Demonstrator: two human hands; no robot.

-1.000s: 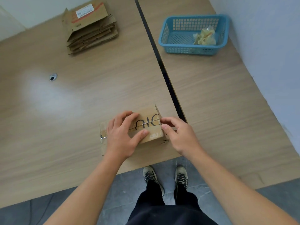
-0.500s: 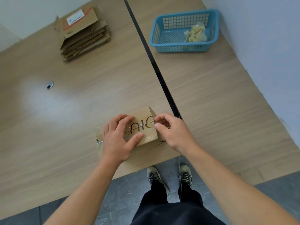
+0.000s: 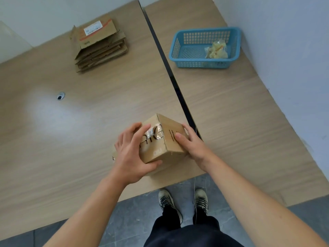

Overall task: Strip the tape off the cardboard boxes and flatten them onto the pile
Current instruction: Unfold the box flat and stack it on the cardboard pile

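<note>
A small cardboard box (image 3: 160, 147) with black lettering and clear tape across its top sits tilted near the table's front edge, one corner pointing away from me. My left hand (image 3: 131, 152) grips its left side, fingers over the taped top and thumb under the near face. My right hand (image 3: 192, 145) holds its right face, with the thumb pressed flat on that face. The pile of flattened boxes (image 3: 99, 47) lies at the far left of the table.
A blue plastic basket (image 3: 204, 49) holding crumpled tape (image 3: 216, 50) stands at the far right near the wall. A dark gap (image 3: 170, 75) runs between the two table tops. A round cable hole (image 3: 60, 96) sits at the left. My feet stand below the front edge.
The box has been turned and tipped up, so a side face now points right. My right hand left the tape end on top and moved onto that face.
</note>
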